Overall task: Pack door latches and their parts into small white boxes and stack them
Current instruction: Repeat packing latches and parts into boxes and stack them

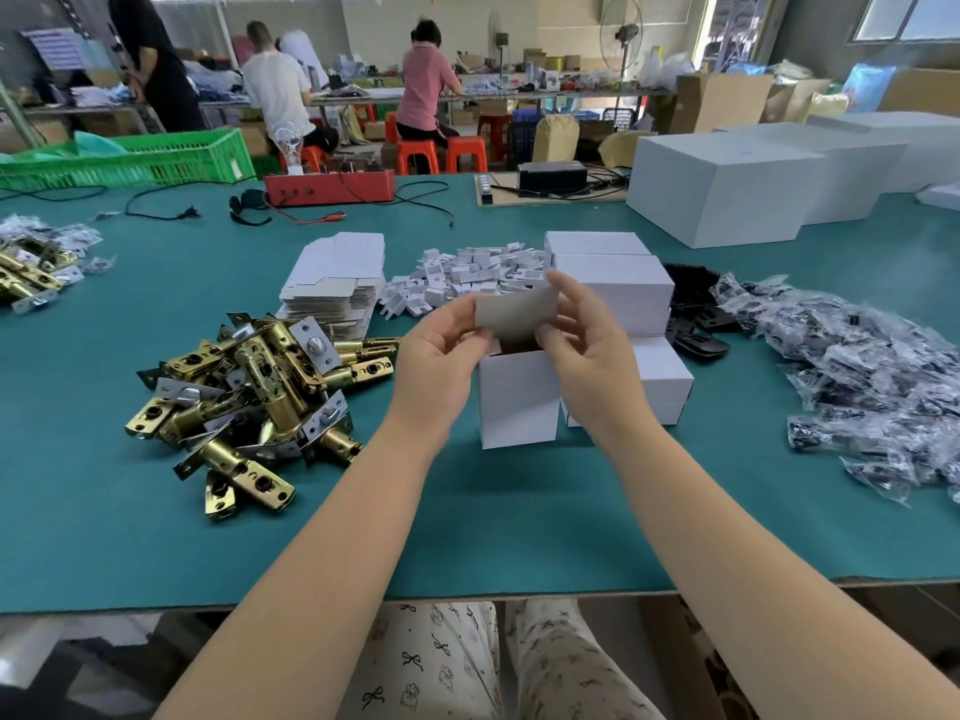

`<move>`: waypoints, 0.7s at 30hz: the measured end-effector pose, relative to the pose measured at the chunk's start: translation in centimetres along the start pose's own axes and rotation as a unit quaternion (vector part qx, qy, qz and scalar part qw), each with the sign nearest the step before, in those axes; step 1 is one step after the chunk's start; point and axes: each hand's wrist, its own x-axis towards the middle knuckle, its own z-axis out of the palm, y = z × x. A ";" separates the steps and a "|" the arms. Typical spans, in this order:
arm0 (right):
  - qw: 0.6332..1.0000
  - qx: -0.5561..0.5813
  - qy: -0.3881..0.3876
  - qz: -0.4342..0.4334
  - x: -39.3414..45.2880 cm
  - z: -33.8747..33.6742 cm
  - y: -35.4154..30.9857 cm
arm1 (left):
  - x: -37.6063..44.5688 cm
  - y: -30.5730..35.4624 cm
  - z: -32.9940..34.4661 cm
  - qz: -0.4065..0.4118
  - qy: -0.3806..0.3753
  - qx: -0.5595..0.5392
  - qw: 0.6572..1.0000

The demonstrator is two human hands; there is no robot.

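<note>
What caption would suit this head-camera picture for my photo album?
Both hands, left and right, fold the lid flap of a small white box beside a heap of brass door latches.

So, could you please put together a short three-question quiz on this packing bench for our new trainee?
1. True or false: the lid flap of the small white box is already tucked shut.
2. Which pile lies nearest the left hand? A) brass door latches B) bagged black parts C) large white cartons
3. Fill in: behind the latches stands a stack of flat, unfolded ____.

Key: 1 false, both hands hold it open, the right hand too; 2 A; 3 box blanks.
</note>
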 end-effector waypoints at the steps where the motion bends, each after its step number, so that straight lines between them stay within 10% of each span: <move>1: 0.999 -0.023 -0.003 -0.023 0.1 -0.2 0.0 | 0.0 0.1 -0.2 0.005 -0.012 0.012 1.000; 21: 0.997 -0.063 -0.034 -0.038 -0.3 -0.5 0.4 | -0.3 -0.3 -1.0 0.115 -0.052 0.179 0.976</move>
